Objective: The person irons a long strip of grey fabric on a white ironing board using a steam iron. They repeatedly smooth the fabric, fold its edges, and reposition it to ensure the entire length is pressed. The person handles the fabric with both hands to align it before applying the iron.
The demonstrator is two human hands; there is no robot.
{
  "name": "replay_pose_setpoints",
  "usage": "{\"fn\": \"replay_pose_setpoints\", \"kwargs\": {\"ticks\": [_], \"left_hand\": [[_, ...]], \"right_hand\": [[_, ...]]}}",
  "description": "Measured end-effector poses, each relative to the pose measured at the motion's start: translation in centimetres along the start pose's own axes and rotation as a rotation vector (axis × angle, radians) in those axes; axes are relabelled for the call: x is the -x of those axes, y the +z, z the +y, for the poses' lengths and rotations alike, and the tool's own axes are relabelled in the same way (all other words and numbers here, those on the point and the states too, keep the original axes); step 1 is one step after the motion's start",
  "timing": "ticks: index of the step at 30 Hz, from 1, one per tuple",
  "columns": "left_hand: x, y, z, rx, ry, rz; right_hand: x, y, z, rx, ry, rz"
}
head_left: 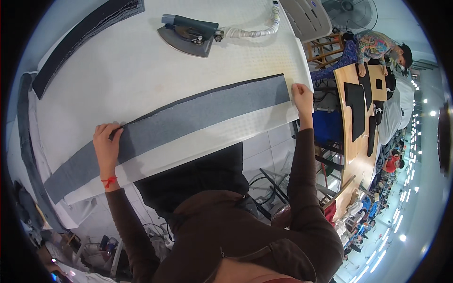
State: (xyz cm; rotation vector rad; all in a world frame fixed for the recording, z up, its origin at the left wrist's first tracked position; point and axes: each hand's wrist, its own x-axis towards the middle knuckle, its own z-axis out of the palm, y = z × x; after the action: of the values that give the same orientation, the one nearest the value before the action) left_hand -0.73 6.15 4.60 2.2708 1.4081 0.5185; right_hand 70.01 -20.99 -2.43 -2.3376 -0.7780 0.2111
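Note:
A long, gently curved grey fabric strip (203,108) with a dark upper edge lies across the white padded ironing table (226,63) in front of me. My left hand (107,144) rests over the strip left of its middle, thumb and fingers pinched together at its upper edge. At the strip's right end, my right hand (303,101) is closed in a pinch close beside the corner. Whatever its fingertips hold is too small to tell. An iron (188,35) sits on the far part of the table, apart from both hands.
A wrapped hose (252,33) runs from the iron to the back. A stack of dark curved strips (85,42) lies at the far left. On the right, a person (377,49) works at a wooden table (351,141) bearing black fabric pieces. A grey plastic chair back (306,19) stands behind.

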Motion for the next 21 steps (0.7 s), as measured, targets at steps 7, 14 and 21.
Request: {"fn": "replay_pose_setpoints", "kwargs": {"ticks": [7,14,21], "left_hand": [[-0.3,0.0,-0.5,-0.095,0.059,-0.025],[0.6,1.1,-0.6,-0.056,0.08,0.104],[1.1,1.2,-0.7,-0.043,0.012,0.108]], "right_hand": [[-3.4,2.9,-5.5,0.127,0.045,-0.107],[-3.3,3.1,-4.1,0.111,-0.04,-0.121],[-3.5,2.4,-4.2,0.108,-0.03,-0.158]]}}
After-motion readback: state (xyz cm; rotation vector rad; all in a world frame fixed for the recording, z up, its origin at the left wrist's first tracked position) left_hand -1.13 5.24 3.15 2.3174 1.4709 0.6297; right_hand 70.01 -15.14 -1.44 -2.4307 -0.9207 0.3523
